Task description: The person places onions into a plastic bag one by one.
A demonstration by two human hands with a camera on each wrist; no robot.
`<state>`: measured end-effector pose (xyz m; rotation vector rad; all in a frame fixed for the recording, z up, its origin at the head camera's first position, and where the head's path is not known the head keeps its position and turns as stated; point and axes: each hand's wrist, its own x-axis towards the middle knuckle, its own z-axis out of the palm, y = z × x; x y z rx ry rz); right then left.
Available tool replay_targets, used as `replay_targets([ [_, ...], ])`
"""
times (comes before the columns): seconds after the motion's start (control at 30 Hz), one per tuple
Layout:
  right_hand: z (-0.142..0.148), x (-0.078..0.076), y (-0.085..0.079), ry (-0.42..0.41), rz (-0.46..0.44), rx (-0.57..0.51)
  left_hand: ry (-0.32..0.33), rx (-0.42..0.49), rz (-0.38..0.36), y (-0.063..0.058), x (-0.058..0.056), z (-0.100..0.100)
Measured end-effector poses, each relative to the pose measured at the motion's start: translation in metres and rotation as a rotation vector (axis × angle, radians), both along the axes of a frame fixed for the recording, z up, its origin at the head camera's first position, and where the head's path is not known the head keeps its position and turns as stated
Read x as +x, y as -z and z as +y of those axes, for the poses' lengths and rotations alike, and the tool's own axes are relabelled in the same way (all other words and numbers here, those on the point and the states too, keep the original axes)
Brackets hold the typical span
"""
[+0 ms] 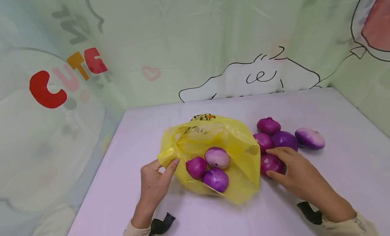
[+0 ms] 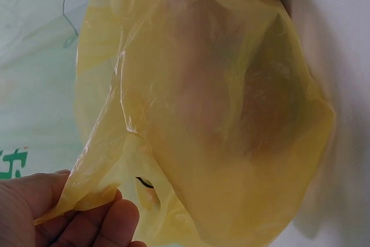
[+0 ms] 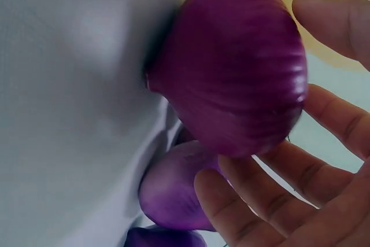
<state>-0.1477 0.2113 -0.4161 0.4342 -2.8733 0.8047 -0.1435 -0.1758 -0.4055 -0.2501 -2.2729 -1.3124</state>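
My left hand (image 1: pixel 154 182) pinches the rim of a translucent yellow plastic bag (image 1: pixel 243 141); 3 glossy purple-skinned bulbs (image 1: pixel 215 180) lie inside. Beside it, my right hand (image 1: pixel 295 170) curls thumb and fingers round 1 round magenta onion (image 1: pixel 271 164) on the pale table (image 1: pixel 122 168); 4 other purple onions (image 1: pixel 268 126) lie beyond.

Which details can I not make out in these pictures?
- Head view: fine print on the yellow bag, too small.
- Head view: onion at the right hand, partly covered by it.
- Left wrist view: bagged onions, blurred by the bag.
- Right wrist view: lowest onion, cut by the bottom edge.
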Motion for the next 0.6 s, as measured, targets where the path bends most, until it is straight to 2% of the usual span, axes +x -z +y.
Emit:
replay_targets([
  [0.23,-0.0049,-0.0046,0.0031,-0.006,-0.072,0.043,-0.011,0.005,-0.004,-0.0004,0.0004,-0.0003],
  [0.6,-0.0091,-0.0034,0.0078,-0.005,-0.09,0.064,-0.011,0.005,-0.004,0.0,0.0005,-0.0013],
])
